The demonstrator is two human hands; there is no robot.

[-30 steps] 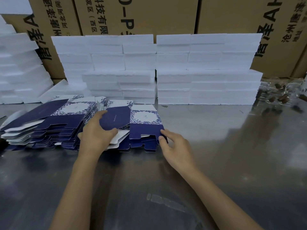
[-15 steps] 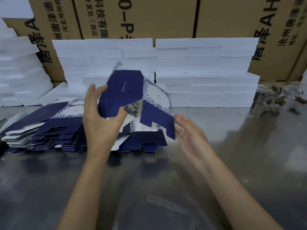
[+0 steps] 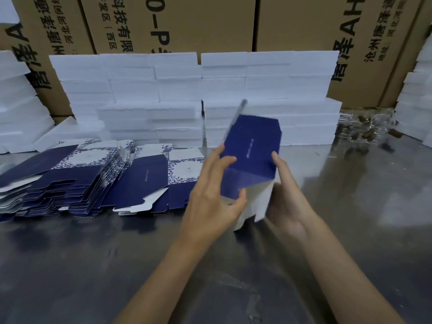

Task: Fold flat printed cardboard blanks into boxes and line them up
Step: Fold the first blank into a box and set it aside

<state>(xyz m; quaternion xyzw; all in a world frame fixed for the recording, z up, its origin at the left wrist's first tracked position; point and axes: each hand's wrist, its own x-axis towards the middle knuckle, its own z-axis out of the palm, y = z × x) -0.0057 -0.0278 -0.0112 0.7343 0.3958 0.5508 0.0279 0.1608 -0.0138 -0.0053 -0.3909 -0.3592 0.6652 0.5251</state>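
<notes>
A navy blue printed blank (image 3: 251, 157) is held upright above the metal table (image 3: 233, 277), partly opened, with white inner flaps showing at its lower end. My left hand (image 3: 211, 195) grips its left side, thumb on the near lower edge and fingers on the blue face. My right hand (image 3: 286, 195) holds its right side, fingers along the right edge. Two piles of flat blue and white floral blanks lie at the left: a near pile (image 3: 149, 181) and a fanned pile (image 3: 58, 178).
Stacked white foam slabs (image 3: 257, 97) form a wall behind the blanks, with more foam at the far left (image 3: 16, 108) and right (image 3: 416, 101). Large brown cartons (image 3: 187, 22) stand behind. Clear packets with brown pieces (image 3: 364, 129) lie at the back right.
The blank was lifted off the near pile, swung to the right and stood upright between both hands. My right hand went from open beside it to holding its right side.
</notes>
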